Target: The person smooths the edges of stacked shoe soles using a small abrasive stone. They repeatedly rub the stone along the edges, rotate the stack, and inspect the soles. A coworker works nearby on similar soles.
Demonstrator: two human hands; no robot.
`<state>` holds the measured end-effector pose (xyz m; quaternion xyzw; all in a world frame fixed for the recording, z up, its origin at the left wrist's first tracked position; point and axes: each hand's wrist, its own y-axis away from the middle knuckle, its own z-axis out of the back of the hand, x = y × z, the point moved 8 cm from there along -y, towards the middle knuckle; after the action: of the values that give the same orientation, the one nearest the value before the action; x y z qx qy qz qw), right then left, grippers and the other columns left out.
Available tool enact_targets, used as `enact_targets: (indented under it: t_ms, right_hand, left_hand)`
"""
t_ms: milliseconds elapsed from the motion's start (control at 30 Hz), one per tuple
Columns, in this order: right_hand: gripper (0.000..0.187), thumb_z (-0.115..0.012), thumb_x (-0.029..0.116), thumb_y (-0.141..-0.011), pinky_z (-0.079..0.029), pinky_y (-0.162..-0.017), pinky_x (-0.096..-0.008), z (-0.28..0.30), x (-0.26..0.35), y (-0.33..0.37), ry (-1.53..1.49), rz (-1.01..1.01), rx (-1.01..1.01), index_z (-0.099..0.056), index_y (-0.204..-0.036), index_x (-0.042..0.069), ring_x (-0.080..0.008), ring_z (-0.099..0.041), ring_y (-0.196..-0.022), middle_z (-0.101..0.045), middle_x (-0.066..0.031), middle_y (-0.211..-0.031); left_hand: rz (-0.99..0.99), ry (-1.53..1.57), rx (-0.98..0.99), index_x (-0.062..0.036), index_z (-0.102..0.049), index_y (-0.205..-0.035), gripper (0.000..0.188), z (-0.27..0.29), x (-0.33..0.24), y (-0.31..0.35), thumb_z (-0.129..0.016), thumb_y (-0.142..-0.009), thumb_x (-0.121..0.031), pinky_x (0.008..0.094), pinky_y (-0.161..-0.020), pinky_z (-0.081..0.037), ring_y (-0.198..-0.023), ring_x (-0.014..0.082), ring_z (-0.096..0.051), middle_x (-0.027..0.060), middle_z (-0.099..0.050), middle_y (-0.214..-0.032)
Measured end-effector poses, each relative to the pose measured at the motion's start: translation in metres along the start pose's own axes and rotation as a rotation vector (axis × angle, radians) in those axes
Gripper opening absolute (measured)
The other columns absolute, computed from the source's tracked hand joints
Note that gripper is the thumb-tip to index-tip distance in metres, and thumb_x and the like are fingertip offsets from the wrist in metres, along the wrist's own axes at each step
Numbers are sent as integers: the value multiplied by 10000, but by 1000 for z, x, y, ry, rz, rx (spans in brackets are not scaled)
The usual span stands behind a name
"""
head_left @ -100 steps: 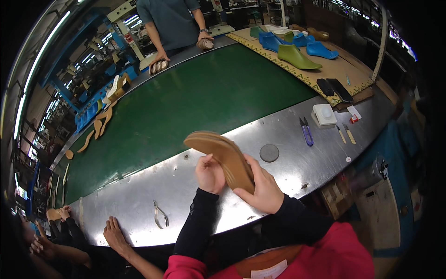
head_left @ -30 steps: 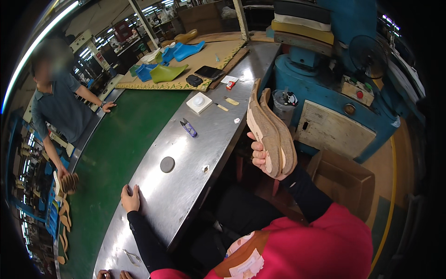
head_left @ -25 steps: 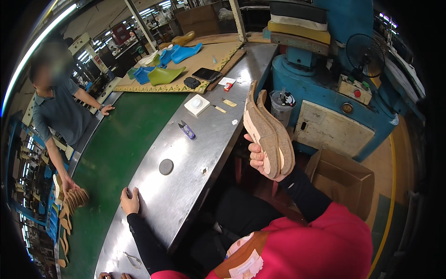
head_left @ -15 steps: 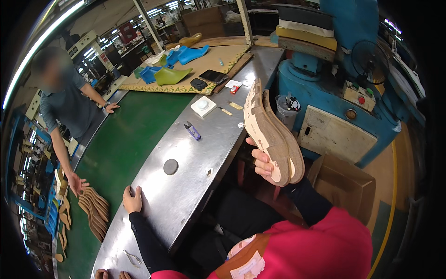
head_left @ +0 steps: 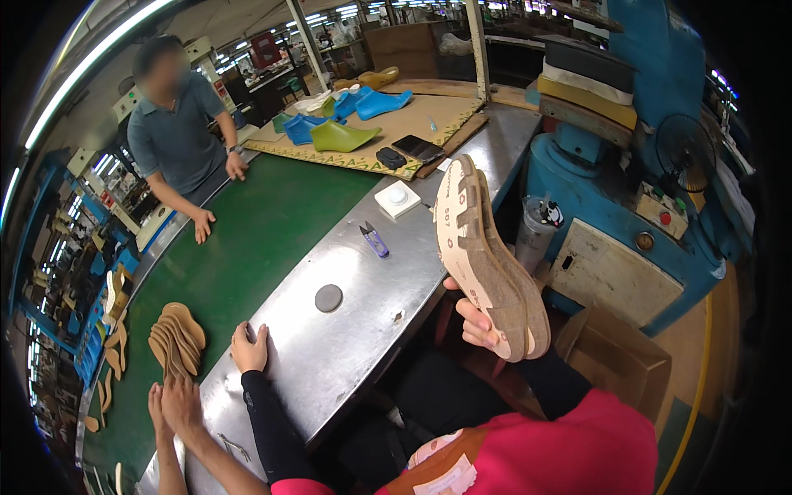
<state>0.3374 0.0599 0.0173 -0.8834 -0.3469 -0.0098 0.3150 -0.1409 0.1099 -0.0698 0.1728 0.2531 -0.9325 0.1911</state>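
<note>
My right hand (head_left: 477, 322) grips a pair of shoe insoles (head_left: 487, 256), pressed together and held upright above the table's right edge. They are brown, with a pale printed face and notched edges. The thumb side is partly hidden behind them. My left hand (head_left: 250, 348) holds nothing and rests on the metal table (head_left: 355, 330) beside the green belt, thumb and fingers apart. A round grey disc (head_left: 328, 299) lies to its right, and purple thread snips (head_left: 374, 240) lie farther off. Another person's hands (head_left: 177, 408) touch a fanned stack of tan insoles (head_left: 177, 334) on the belt.
Across the green belt (head_left: 280, 223) stands a person (head_left: 177, 124). Blue and green shoe lasts (head_left: 346, 136) sit on a board at the back with a phone (head_left: 417, 148). A blue machine (head_left: 610, 239) and a cardboard box (head_left: 615, 355) are at my right.
The view has shifted. The insole pair has turned slightly in my right hand. The person opposite has drawn back from the stack, and another person's hands have come up to it.
</note>
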Motion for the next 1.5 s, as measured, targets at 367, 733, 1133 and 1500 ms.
enact_targets:
  t_ms: [367, 733, 1133, 1500]
  right_hand:
    - [656, -444, 426, -985, -489, -643, -332, 20, 5, 5, 315, 21, -168, -344, -1422, -54, -242, -622, -712, -588, -155, -917]
    - [530, -795, 42, -766, -467, -919, -289, 8, 65, 41, 1561, 553, -890, -518, -1217, 14, -134, -580, -1048, -605, -53, -1146]
    - [357, -752, -61, -716, -514, -886, -332, -28, 89, 54, 1938, 919, -844, -558, -1005, 19, -234, -666, -1022, -674, -138, -1070]
    - [384, -736, -120, -663, -500, -906, -333, -31, 85, 51, 2073, 961, -757, -557, -969, 28, -256, -643, -1053, -653, -130, -1065]
  left_hand:
    - [-9, 2, -2, -26, -608, -1191, 540, 1, -1, 1, -698, -825, -413, 426, -983, -421, -1120, 333, -575, 182, -632, -1177]
    - [3, 14, 8, -29, -609, -1191, 546, -2, 2, -1, -698, -824, -423, 427, -976, -422, -1109, 330, -575, 175, -632, -1171]
    - [-11, 3, 19, -18, -601, -1212, 574, -6, 8, -3, -683, -835, -442, 425, -987, -416, -1132, 323, -564, 176, -626, -1200]
    - [-17, -13, 17, -12, -601, -1211, 567, -4, 6, -3, -686, -838, -429, 421, -974, -428, -1107, 327, -576, 181, -630, -1185]
